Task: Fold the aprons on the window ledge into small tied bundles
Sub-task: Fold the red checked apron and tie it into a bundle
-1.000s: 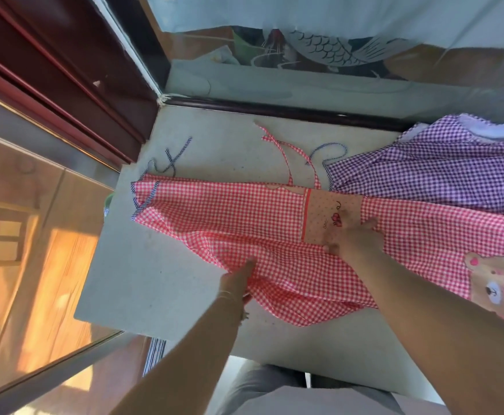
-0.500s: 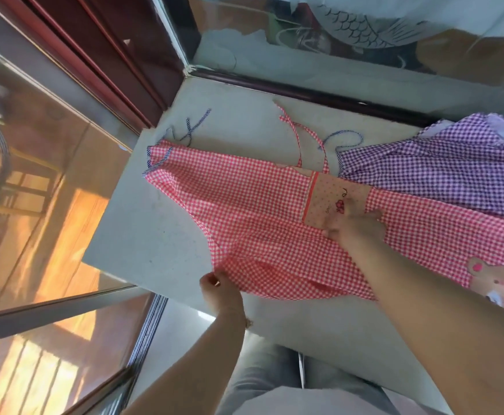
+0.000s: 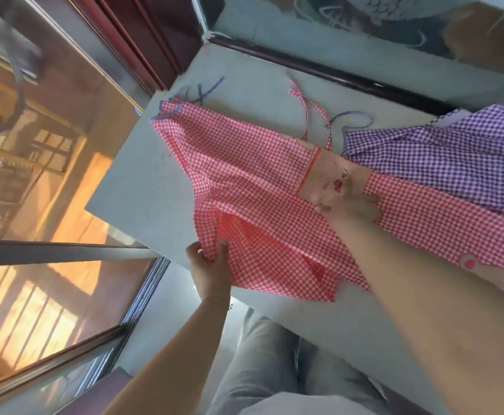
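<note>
The red gingham apron is lying spread across the middle of the frame on the pale window ledge, running from upper left down toward the right edge. It looks like thin woven cotton, so I'd guess it's super light and floppy, no stiffness at all, and it'll slide around on that smooth ledge if nobody's pinning it.

The left hand, lower centre, is pinching the near hem between thumb and curled fingers, with the fabric bunching into soft folds there. The right hand is pressing down flat, fingers mostly straight, just below the tan pocket patch.

Best places to grab are probably hems and corners, since the middle just sags. The skinny red ties are trailing loose toward the top of the frame. A purple gingham apron is sitting at the right, touching the red one along its upper edge.
</note>
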Demonstrator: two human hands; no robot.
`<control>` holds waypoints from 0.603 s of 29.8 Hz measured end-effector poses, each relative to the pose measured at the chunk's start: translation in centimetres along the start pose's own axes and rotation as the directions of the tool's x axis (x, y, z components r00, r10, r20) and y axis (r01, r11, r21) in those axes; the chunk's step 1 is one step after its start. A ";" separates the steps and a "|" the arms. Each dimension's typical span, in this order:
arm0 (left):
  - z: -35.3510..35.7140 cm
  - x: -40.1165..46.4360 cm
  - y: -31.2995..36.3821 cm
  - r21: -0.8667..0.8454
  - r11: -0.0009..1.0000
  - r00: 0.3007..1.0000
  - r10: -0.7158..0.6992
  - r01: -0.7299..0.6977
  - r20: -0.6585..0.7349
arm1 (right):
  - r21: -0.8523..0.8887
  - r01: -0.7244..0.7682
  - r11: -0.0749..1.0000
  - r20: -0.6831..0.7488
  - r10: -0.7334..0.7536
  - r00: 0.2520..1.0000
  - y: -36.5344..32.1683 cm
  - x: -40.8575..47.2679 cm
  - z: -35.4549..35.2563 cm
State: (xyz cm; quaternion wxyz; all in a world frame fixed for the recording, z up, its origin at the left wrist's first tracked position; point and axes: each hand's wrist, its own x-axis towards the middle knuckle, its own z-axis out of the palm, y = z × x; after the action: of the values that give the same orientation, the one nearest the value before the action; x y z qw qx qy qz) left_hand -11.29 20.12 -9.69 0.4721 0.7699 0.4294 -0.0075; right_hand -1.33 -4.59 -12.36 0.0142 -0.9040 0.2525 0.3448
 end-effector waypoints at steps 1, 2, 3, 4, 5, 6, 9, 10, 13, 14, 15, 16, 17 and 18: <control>-0.3 0.1 -0.5 0.116 0.993 0.998 0.019 -0.025 0.058 | 0.023 0.002 1.000 0.013 -0.002 1.000 0.1 0.0 0.1; -0.6 0.3 -1.0 0.234 0.970 0.994 0.036 -0.059 0.100 | 0.047 0.004 0.999 0.030 -0.006 1.000 0.1 0.1 0.2; -0.9 0.4 -1.5 0.326 0.942 0.993 0.043 -0.075 0.106 | 0.067 0.018 0.998 0.042 -0.021 0.999 0.2 0.3 0.5; -1.2 0.5 -1.6 0.375 0.923 0.995 0.052 -0.082 0.090 | 0.083 0.037 0.996 0.045 -0.040 0.998 0.2 0.2 0.7; -1.3 0.6 -1.5 0.384 0.920 0.997 0.049 -0.071 0.066 | 0.112 0.066 0.992 0.005 -0.067 0.998 0.2 -0.1 0.8; -1.5 0.6 -1.2 0.367 0.929 0.998 0.028 -0.046 0.053 | 0.157 0.122 0.980 -0.090 -0.108 0.990 0.2 -1.0 0.8; -1.6 1.3 -0.1 0.212 0.969 0.981 -0.154 0.126 0.118 | 0.293 0.533 0.794 -0.487 -0.355 0.798 0.0 -5.3 1.5; -1.6 1.4 0.3 0.154 0.970 0.961 -0.214 0.189 0.173 | 0.311 0.609 0.730 -0.445 -0.455 0.772 -0.2 -7.4 1.7; -2.2 1.6 1.2 0.080 0.950 0.880 -0.310 0.302 0.360 | 0.359 0.594 0.720 0.100 -0.663 0.742 -1.4 -11.6 4.8; -2.5 1.6 1.6 0.043 0.933 0.826 -0.337 0.357 0.451 | 0.397 0.570 0.720 0.182 -0.670 0.719 -2.0 -12.5 5.7; -2.8 1.6 1.8 0.008 0.908 0.756 -0.353 0.419 0.551 | 0.451 0.576 0.682 0.184 -0.702 0.688 -2.6 -13.2 6.4; -3.0 1.5 2.0 -0.016 0.880 0.682 -0.357 0.475 0.638 | 0.540 0.599 0.591 0.161 -0.772 0.615 -3.2 -13.9 6.6; -3.4 1.9 2.2 -0.012 0.858 0.609 -0.354 0.513 0.710 | 0.640 0.608 0.469 0.135 -0.848 0.512 -4.1 -14.6 6.4; -3.7 2.1 2.5 0.027 0.849 0.530 -0.354 0.528 0.771 | 0.722 0.574 0.386 0.121 -0.888 0.445 -4.7 -15.2 6.1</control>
State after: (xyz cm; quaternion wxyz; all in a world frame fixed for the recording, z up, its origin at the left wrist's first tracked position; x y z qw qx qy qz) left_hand -9.77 23.70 -6.70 0.6665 0.5064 0.3743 -0.3992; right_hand -12.54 7.51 -8.18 0.5125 -0.7404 -0.1144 0.4196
